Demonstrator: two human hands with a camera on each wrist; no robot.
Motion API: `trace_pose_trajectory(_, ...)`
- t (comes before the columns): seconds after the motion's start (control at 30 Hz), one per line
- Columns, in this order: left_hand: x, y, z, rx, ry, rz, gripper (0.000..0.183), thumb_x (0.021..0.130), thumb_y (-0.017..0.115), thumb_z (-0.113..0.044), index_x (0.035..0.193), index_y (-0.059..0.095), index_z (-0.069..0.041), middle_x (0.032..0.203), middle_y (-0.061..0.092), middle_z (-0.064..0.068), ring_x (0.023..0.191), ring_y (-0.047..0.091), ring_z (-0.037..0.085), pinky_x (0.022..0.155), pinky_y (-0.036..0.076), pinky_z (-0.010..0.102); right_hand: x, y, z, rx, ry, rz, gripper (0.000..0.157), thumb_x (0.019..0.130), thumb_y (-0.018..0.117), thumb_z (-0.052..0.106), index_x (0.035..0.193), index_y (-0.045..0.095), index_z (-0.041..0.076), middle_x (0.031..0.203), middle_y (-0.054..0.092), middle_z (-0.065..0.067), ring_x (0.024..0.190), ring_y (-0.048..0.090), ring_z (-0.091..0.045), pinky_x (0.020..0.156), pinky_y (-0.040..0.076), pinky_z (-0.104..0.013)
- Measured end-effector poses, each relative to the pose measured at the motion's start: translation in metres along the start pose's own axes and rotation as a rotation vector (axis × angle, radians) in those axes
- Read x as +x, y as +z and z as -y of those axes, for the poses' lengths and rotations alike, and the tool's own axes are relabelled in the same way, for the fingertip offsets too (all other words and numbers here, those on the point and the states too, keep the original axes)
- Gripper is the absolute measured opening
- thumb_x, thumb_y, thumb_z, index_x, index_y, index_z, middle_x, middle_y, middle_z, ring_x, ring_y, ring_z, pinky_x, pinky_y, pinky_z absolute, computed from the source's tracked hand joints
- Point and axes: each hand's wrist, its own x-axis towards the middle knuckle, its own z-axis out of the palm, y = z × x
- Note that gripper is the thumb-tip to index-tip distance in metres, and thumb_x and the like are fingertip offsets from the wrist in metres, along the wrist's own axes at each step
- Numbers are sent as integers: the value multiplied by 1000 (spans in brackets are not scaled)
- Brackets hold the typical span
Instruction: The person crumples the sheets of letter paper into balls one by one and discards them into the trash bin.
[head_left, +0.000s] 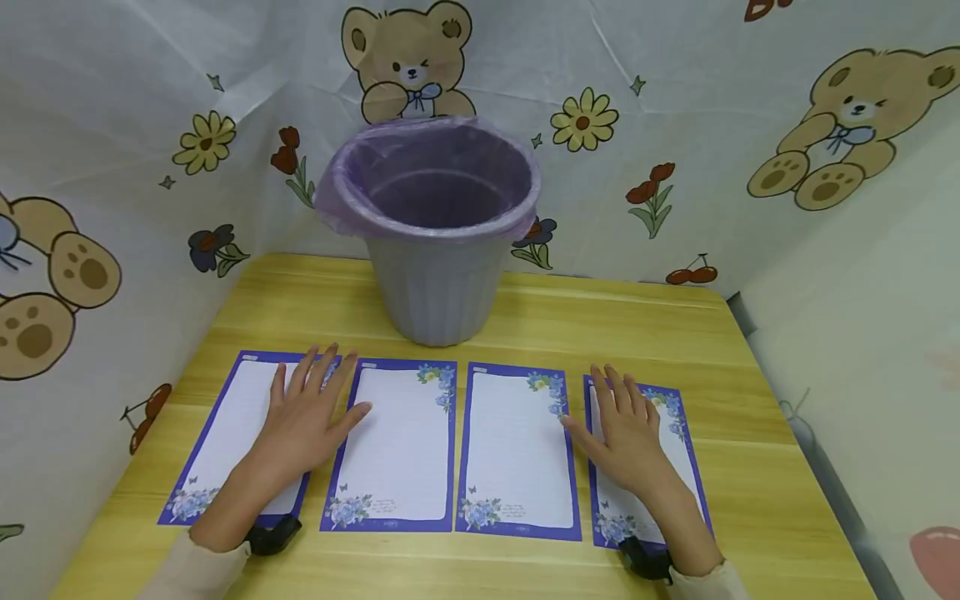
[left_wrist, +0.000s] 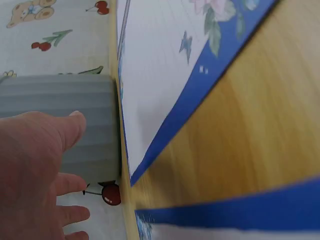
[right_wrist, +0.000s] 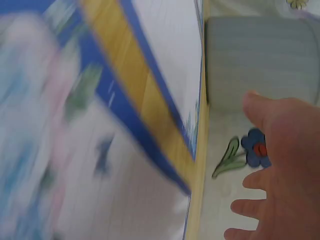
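Several sheets of blue-bordered stationery paper with printed flowers lie in a row on the wooden table. My left hand is over the leftmost sheet, fingers spread and pointing away from me, the thumb reaching toward the second sheet. Over the rightmost sheet is my right hand, its fingers straight and its thumb toward the third sheet. Neither hand holds anything. Whether the palms touch the paper cannot be told. Both wrist views show the thumb and fingers extended.
A grey bin with a purple plastic liner stands behind the middle sheets, at the back of the wooden table. A white cloth printed with bears and flowers hangs behind and at the sides. Each wrist wears a black device.
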Motion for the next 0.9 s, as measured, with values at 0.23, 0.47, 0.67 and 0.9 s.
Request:
trace_pose_trajectory(0.23,-13,-16,22,-119,-34,-115,61,101,74,-42,149,59,-6,155,50,30,149,34,57,118,18,84,24,9,49,93,-116,16,97,99,72,57,172,25,14,171,33,-20,156,28,-47,124,22,-75)
trace_pose_trajectory(0.47,-28,-21,46,-146,-100,-132,53,100,76,-41,140,66,-7,149,54,33,137,41,61,104,22,83,40,13,88,277,-131,138,93,96,73,60,169,33,18,167,40,-13,148,37,-37,119,40,-70)
trace_pose_trajectory(0.67,-43,-26,74,-142,-158,-130,58,100,76,-41,142,62,-5,149,50,36,133,39,62,95,28,76,57,28,123,361,-188,184,88,95,77,56,163,42,12,159,46,-15,140,39,-34,116,45,-60)
trace_pose_trajectory(0.9,-57,-31,104,-111,-236,-45,73,100,74,-48,151,52,0,152,39,43,130,32,64,99,29,82,70,50,166,272,-298,210,85,95,76,57,157,48,7,149,51,-15,127,40,-29,108,43,-47)
